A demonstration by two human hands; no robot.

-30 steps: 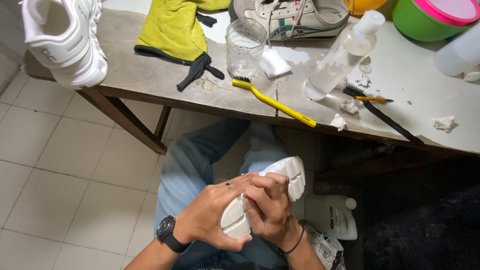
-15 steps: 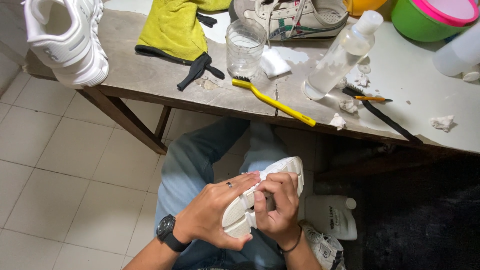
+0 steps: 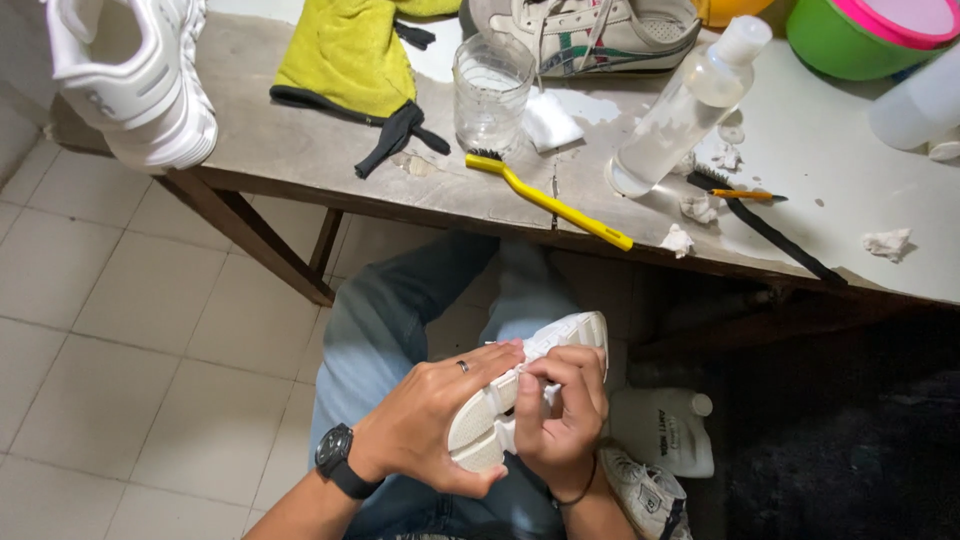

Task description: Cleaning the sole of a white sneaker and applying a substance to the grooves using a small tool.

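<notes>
over tiled floor (image 3: 120,330), white shoe (image 3: 520,395) between left hand (image 3: 430,420) and right hand (image 3: 565,420)

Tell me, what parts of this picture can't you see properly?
- White shoe, head view: both hands cover its middle; whatever the right hand presses on it stays hidden under the fingers.
- Green tub: cut off by the top edge.
- Grey sneaker on the floor: partly behind the right forearm.

Left hand (image 3: 425,425) and right hand (image 3: 562,415) grip a white shoe (image 3: 520,385) (sole up) over the lap.
</notes>
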